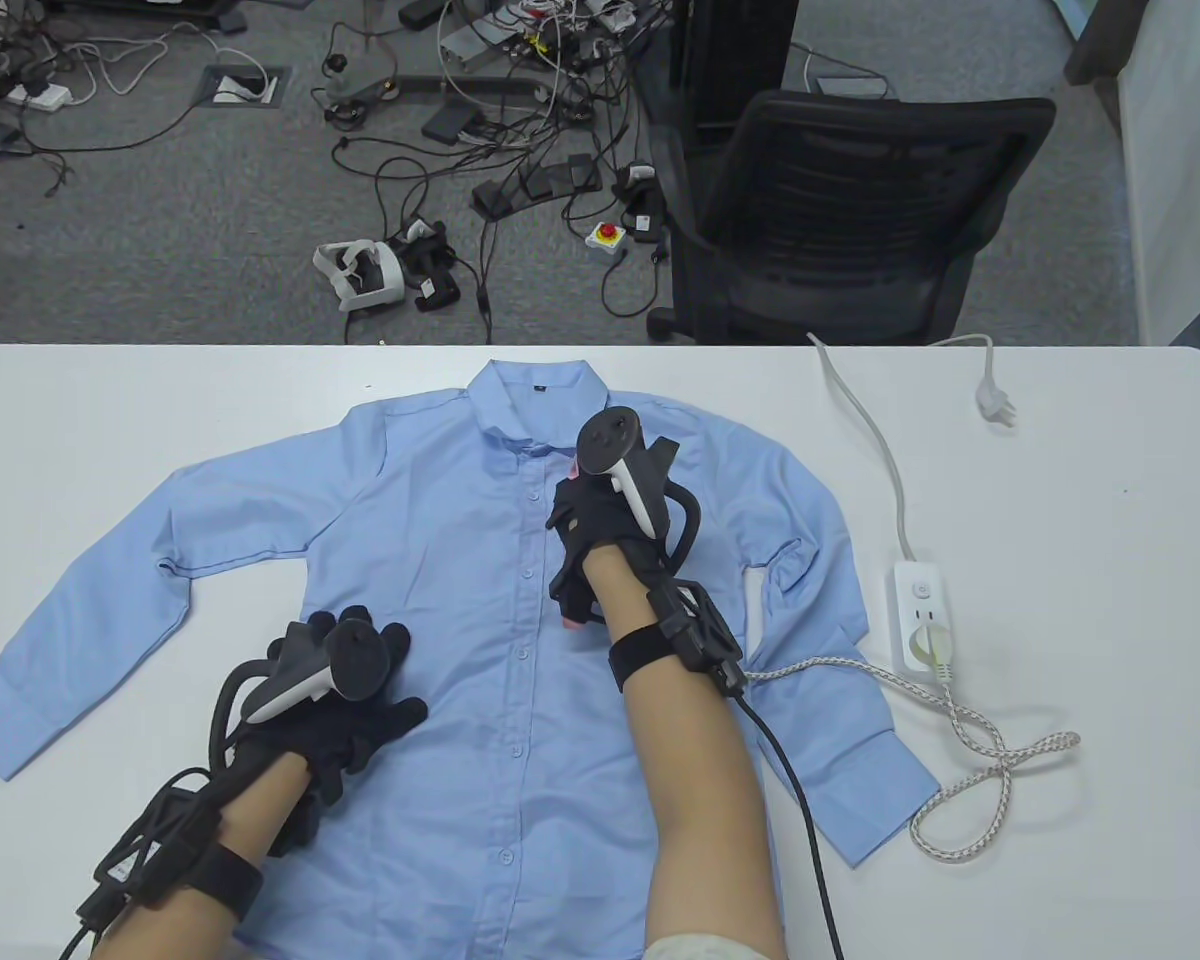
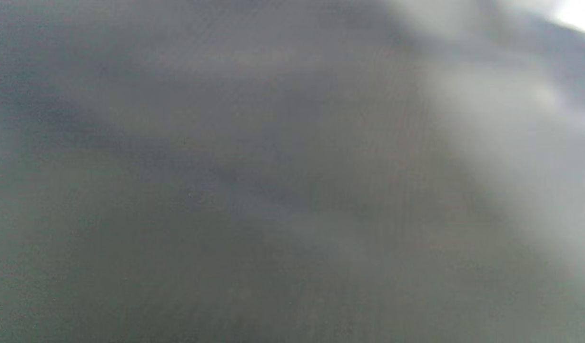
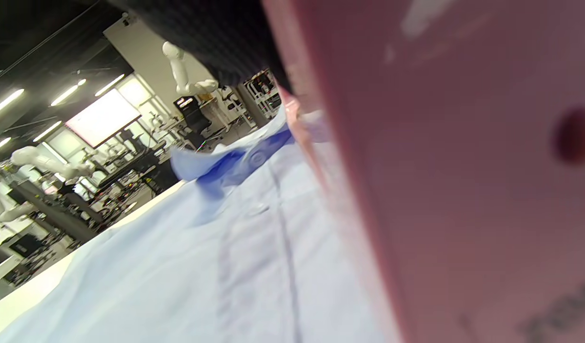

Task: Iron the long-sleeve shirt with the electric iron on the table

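On the shirt (image 1: 460,620), right grip (image 1: 585,545) apparently holds pink iron (image 3: 463,166); left (image 1: 345,700) flat.

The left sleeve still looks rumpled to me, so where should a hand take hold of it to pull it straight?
Grip the cuff at the sleeve's free end, coming from the table's left edge. The sleeve lies flat, angled out and down from the shoulder, so a pinch across the cuff lets you likely draw the whole length taut, outward along its own line.
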### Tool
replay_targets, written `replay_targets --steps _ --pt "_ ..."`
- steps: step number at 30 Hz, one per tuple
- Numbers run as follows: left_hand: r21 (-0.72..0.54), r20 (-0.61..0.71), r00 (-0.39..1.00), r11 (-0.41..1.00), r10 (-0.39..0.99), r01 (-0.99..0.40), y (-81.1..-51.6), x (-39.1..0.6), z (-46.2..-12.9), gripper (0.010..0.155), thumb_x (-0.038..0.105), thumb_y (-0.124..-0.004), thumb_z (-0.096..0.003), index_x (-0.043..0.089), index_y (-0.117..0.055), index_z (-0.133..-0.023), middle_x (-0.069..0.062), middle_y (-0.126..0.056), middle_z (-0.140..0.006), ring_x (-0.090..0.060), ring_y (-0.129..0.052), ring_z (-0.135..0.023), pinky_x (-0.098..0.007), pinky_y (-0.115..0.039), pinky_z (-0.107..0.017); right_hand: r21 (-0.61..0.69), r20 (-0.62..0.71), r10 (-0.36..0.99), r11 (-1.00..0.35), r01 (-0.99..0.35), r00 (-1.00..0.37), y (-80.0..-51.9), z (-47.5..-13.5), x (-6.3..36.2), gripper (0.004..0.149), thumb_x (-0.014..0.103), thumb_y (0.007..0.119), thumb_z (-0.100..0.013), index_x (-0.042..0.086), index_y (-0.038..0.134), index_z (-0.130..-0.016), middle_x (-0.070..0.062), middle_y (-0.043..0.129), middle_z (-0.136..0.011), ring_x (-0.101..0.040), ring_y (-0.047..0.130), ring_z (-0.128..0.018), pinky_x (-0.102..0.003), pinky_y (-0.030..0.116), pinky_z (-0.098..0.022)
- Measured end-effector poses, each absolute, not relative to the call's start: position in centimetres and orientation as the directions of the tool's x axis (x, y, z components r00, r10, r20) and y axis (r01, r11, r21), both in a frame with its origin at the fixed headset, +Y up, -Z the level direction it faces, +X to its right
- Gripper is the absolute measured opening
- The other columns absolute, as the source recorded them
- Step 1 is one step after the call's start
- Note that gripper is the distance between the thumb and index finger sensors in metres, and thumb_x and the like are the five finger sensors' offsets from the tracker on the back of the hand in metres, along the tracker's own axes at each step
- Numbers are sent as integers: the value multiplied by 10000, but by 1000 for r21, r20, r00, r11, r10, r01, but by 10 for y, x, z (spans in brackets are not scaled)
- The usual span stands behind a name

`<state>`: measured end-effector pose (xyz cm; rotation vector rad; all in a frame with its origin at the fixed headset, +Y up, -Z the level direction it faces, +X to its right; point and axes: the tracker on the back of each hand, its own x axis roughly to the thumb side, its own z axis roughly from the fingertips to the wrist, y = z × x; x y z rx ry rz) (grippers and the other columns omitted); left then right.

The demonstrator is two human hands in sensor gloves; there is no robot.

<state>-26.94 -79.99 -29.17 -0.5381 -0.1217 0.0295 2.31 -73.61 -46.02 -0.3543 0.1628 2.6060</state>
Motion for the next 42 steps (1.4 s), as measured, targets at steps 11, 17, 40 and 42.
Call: replay_targets --steps 11,17,40,42 --pt "-522 103 993 853 52 9 -800 -269 -291 813 779 -534 -440 430 -127 -1051 -51 8 -1173 -378 -34 -1063 -670 -116 -712 -23 -379 423 -893 -449 -823 -735 -466 80 738 401 765 -413 284 328 -996 -66 748 -719 -73 931 -300 -304 870 -276" --pt "-524 101 993 852 60 2 -801 -269 -291 813 778 -534 -440 430 -124 -1050 -52 14 -1170 -378 -27 -1060 -668 -116 -713 -37 -403 421 -895 -445 -813 -734 -469 98 735 398 768 -411 284 338 -996 -66 750 -716 -75 931 -297 -308 869 -276" --pt "-505 78 979 854 188 -124 -787 -276 -293 798 761 -511 -450 422 -144 -1073 -15 31 -1176 -324 -1 -1076 -654 -51 -702 68 -241 520 -833 -549 -820 -726 -395 4 752 389 768 -400 233 334 -994 -83 742 -705 -86 936 -289 -319 871 -267" --pt "-502 82 978 856 190 -124 -786 -273 -294 795 759 -514 -450 425 -148 -1072 -12 26 -1178 -320 -4 -1078 -653 -51 -704 84 -240 513 -835 -544 -824 -729 -392 -1 754 392 755 -404 224 319 -995 -83 733 -711 -82 934 -294 -316 872 -271"
